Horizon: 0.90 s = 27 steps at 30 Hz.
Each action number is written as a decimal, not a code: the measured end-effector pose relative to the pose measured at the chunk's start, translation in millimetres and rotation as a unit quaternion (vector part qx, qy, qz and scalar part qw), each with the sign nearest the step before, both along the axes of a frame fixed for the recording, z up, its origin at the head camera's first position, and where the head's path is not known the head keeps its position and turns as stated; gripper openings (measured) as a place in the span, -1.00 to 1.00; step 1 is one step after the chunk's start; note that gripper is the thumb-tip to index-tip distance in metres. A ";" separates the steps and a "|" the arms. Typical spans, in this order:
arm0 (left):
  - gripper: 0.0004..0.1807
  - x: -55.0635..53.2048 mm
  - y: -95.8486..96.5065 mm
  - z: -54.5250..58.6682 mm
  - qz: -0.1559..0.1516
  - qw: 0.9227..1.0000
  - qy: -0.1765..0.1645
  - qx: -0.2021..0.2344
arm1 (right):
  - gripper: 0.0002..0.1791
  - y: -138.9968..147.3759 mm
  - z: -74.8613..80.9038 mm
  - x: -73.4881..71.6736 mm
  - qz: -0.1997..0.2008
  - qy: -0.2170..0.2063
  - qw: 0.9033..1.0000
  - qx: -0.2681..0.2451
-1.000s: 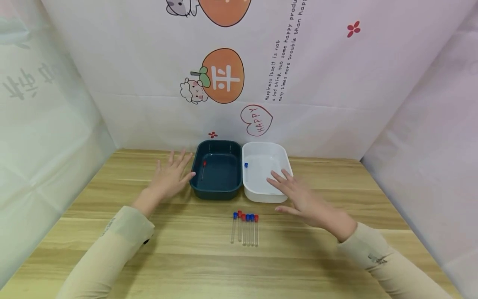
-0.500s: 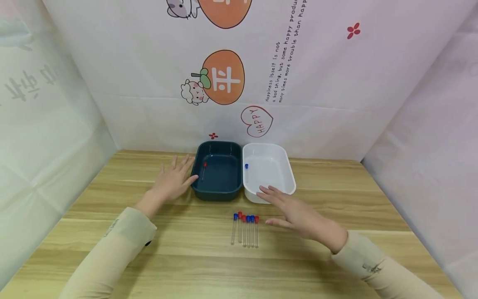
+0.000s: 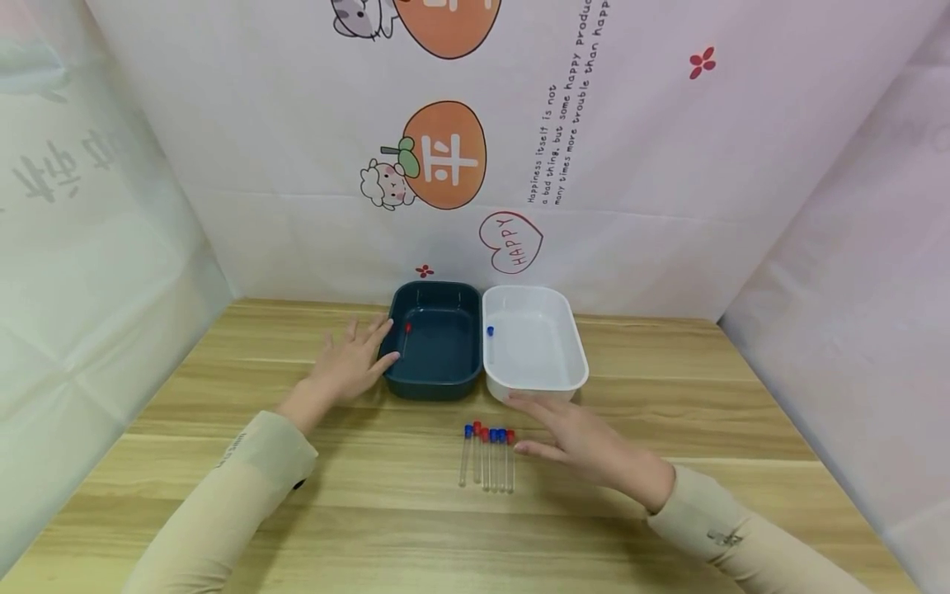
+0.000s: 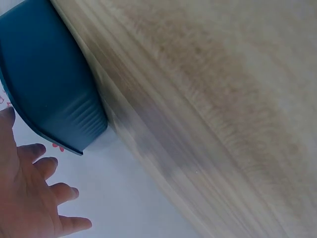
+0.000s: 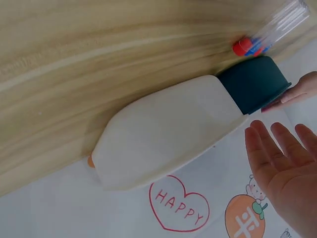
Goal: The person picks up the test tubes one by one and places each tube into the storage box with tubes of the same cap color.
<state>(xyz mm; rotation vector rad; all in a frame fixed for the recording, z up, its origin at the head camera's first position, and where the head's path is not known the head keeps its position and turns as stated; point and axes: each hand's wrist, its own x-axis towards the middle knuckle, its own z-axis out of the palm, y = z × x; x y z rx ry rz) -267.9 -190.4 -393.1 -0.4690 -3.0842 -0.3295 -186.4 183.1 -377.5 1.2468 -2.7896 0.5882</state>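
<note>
A row of several clear test tubes (image 3: 493,466) with red and blue caps lies on the wooden table. My right hand (image 3: 582,437) hovers just right of them, fingers extended and holding nothing, its thumb tip close to the rightmost red cap (image 3: 510,436). At the dark teal box (image 3: 434,388), my left hand (image 3: 345,369) has its fingers spread, with the fingertips over the left rim. Inside that box lies a red-capped tube (image 3: 408,328). The white box (image 3: 530,388) beside it has a blue cap (image 3: 491,331) showing near its left wall.
Both boxes stand side by side at the back of the table (image 3: 356,528), close to a printed white cloth (image 3: 609,256). More cloth hangs along the left (image 3: 96,272) and right sides. In the right wrist view the white box's outer wall (image 5: 163,129) fills the middle.
My right hand has come down and left from over the white box to beside the tubes. My left hand has shifted slightly right and toward me at the teal box's rim.
</note>
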 end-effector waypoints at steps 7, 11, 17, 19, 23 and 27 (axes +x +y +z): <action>-0.24 0.5 1.3 -3.4 0.000 1.000 -0.014 0.007 | -0.27 2.3 -10.9 -2.0 -0.008 -0.013 1.000 0.010; -0.23 0.7 1.1 -5.6 0.001 1.000 -0.018 0.008 | -0.14 2.1 -17.0 -3.1 -0.017 -0.021 0.999 0.032; -0.22 2.3 1.6 -5.4 0.002 1.000 -0.024 0.009 | -0.06 -2.8 -23.5 -3.5 -0.017 -0.014 0.998 0.065; -0.22 2.1 1.7 -6.1 0.002 1.000 -0.025 0.007 | -0.02 -4.0 -24.5 -3.1 -0.016 -0.004 0.997 0.074; -0.21 2.1 2.1 -6.9 0.002 1.000 -0.024 0.006 | 0.03 -5.6 -27.1 -2.4 -0.017 0.004 0.996 0.085; -0.15 2.6 1.3 -6.8 0.000 1.000 -0.025 0.003 | 0.07 -7.7 -30.7 -0.6 -0.030 -0.017 0.995 0.096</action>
